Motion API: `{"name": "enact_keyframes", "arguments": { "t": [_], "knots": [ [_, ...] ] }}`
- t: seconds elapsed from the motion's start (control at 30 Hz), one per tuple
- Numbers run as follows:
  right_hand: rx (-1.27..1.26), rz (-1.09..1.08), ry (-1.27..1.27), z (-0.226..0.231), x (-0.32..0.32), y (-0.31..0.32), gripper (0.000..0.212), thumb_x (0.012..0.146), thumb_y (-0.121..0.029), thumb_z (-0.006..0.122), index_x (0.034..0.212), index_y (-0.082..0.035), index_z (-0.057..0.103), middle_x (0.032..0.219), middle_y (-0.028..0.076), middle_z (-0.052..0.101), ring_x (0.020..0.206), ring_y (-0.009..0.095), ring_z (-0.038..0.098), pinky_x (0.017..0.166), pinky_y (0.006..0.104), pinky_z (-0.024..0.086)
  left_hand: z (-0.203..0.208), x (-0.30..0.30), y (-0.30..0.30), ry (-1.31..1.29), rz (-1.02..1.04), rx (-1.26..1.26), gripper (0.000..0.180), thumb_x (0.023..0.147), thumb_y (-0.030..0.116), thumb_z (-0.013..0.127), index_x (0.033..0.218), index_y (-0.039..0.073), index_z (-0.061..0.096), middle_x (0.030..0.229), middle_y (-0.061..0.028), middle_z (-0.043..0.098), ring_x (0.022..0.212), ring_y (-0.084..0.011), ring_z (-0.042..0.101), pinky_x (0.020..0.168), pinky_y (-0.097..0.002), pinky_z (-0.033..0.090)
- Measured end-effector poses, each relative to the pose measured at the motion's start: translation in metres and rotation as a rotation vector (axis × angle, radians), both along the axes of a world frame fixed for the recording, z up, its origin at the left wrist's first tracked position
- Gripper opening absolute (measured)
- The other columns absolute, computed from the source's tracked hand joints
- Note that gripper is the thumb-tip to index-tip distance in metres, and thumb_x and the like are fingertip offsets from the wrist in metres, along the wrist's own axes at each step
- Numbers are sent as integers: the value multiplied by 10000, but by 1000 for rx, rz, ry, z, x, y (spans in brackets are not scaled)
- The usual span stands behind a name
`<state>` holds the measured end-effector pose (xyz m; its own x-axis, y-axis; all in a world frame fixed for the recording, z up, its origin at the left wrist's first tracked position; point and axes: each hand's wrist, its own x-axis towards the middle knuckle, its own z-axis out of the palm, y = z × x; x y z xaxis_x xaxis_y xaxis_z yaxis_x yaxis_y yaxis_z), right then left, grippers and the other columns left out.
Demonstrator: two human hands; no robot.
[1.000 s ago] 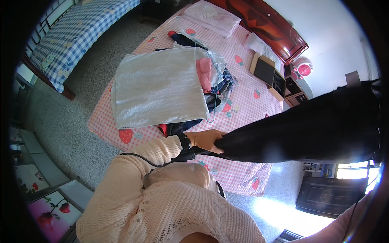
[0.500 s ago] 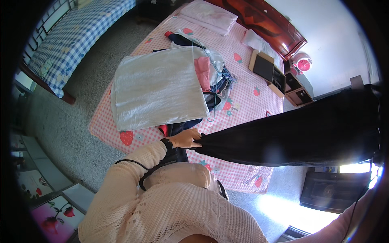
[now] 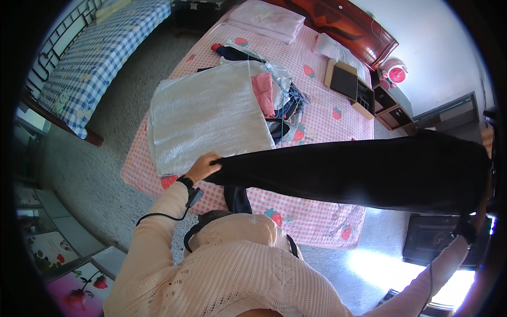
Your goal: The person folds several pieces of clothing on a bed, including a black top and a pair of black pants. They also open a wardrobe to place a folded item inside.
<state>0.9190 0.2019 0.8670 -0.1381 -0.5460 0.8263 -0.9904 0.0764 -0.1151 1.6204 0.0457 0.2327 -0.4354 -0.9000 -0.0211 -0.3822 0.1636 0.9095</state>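
A long black garment (image 3: 338,171), perhaps trousers, is stretched across in front of me above the bed. At its narrow left end my left hand (image 3: 204,168) is closed on the gathered cloth. At the far right my right hand (image 3: 480,208) holds the wide end; it is dim against the picture's rim and its fingers are mostly hidden. Just beyond my left hand, a shiny white folded sheet-like piece (image 3: 211,116) lies on the bed. Beside it are a pink cloth (image 3: 263,95), dark clothes and several hangers (image 3: 296,99) in a heap.
The bed (image 3: 311,224) has a pink checked cover with strawberries. On it lie pillows (image 3: 266,18) and an open cardboard box (image 3: 342,82). A bedside cabinet (image 3: 393,113) with a pink fan (image 3: 395,72) stands beyond. A blue-checked bed (image 3: 105,61) is at the left, cabinets (image 3: 58,208) at the lower left.
My left hand has moved left with the garment's narrow end, and the cloth now hangs straighter. My right forearm and hand have come into view at the right.
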Motion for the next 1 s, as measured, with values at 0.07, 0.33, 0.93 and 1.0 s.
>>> {"name": "enact_keyframes", "arguments": {
  "t": [0.07, 0.33, 0.93, 1.0],
  "knots": [
    [65, 25, -47, -65, -34, 18, 379, 1019, -256, 601, 1264, 33, 620, 1218, 192, 663, 1102, 289, 647, 981, 359, 506, -5, 26, -3, 32, 102, 73, 339, 908, 256, 697, 1068, -42, 672, 1035, -171, 688, 957, -291, 657, 857, -355, 496],
    [261, -265, -622, -391, -28, 64, 365, 944, -321, 729, 1079, 18, 737, 894, 110, 733, 804, 157, 638, 752, 318, 524, 21, 113, 5, -218, 218, 152, 367, 918, 330, 706, 1031, -17, 674, 882, -147, 692, 809, -224, 638, 764, -346, 488],
    [861, -42, -1115, -721, 92, 99, 251, 874, -204, 712, 1054, -31, 738, 894, 145, 756, 815, 274, 735, 723, 383, 562, 10, 0, 3, -563, -94, 400, 577, 882, 506, 720, 1072, -38, 730, 923, -179, 754, 866, -258, 716, 824, -360, 524],
    [914, 4, -1173, -738, 142, 101, 202, 863, -162, 708, 1009, -30, 751, 908, 151, 757, 837, 261, 736, 756, 374, 567, 7, 2, 0, -554, -108, 445, 565, 887, 490, 720, 1090, -37, 726, 957, -167, 756, 890, -241, 710, 836, -360, 523]
  ]
}}
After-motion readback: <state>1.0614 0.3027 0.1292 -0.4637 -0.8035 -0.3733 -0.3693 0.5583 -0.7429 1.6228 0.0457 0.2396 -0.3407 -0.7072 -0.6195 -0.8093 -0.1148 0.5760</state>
